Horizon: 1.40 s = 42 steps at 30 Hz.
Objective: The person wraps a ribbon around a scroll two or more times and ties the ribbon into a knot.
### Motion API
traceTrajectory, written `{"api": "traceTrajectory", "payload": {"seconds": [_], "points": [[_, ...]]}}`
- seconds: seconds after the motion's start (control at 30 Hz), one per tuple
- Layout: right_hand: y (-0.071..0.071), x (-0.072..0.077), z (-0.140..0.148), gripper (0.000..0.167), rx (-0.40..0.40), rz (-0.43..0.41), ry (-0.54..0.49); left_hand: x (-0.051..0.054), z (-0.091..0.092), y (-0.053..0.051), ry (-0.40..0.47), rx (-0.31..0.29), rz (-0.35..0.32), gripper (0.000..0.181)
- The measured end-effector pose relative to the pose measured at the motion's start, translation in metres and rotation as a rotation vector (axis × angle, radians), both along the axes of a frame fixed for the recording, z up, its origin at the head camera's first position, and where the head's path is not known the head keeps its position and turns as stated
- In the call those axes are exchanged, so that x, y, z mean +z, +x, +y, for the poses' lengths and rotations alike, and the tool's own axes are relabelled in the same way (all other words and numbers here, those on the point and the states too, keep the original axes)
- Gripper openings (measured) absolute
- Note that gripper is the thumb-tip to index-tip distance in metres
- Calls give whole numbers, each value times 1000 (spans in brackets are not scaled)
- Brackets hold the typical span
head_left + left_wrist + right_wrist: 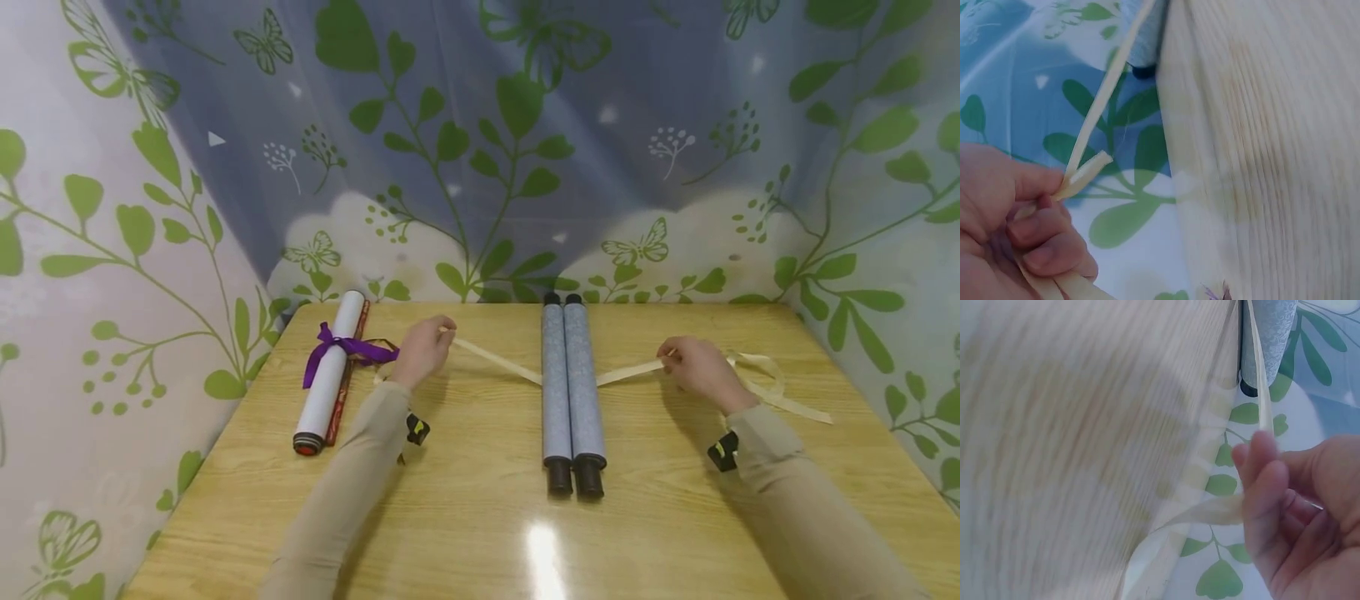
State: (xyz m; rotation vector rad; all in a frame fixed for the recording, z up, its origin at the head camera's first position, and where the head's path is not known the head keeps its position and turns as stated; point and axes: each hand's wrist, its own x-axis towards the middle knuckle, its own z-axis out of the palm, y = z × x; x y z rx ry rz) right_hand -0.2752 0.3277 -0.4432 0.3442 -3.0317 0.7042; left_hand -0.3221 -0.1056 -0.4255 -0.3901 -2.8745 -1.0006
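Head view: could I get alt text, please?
A person's left hand and right hand hold a cream ribbon either side of two blue-grey scroll rolls on a wood-grain table. A white roll tied with purple ribbon lies left.

We take this for a small screened nook indoors, though we cannot tell whether it belongs to a home or a studio. We see a wood-grain table, with a glossy patch of reflected light towards its near edge. A cloth-like hanging with a leaf-and-butterfly print rises behind its far edge; a matching left panel and right panel flank its far corners.
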Motion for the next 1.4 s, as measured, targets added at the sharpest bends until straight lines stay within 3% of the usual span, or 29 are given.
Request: {"api": "traceTrajectory", "payload": {"seconds": [0.07,0.13,0.33,0.47,0.6,0.73,0.9,1.03,1.2,1.4], "points": [[-3,-1,-3,25,3,4,33,-3,2,-5,-39,-20,15,27],[-6,-2,-6,27,12,10,78,-6,4,-7,-82,-35,-13,27],[-8,-1,-18,34,28,-85,125,-19,15,-5,-264,-21,-189,39],[-6,-5,-30,35,98,-78,162,-28,30,1,-402,-26,-153,50],[-8,-14,-44,27,202,22,171,-31,53,6,-482,-127,-69,37],[-12,-18,-57,13,243,82,164,-32,77,8,-514,-226,-8,18],[-13,-22,-66,7,245,73,181,-36,93,8,-562,-235,22,3],[-14,-24,-68,18,253,36,159,-37,96,5,-587,-254,4,6],[-18,-23,-67,40,277,-34,115,-35,98,2,-520,-272,-62,12],[-21,-20,-65,43,253,-90,96,-36,101,0,-505,-259,-92,14]]}}
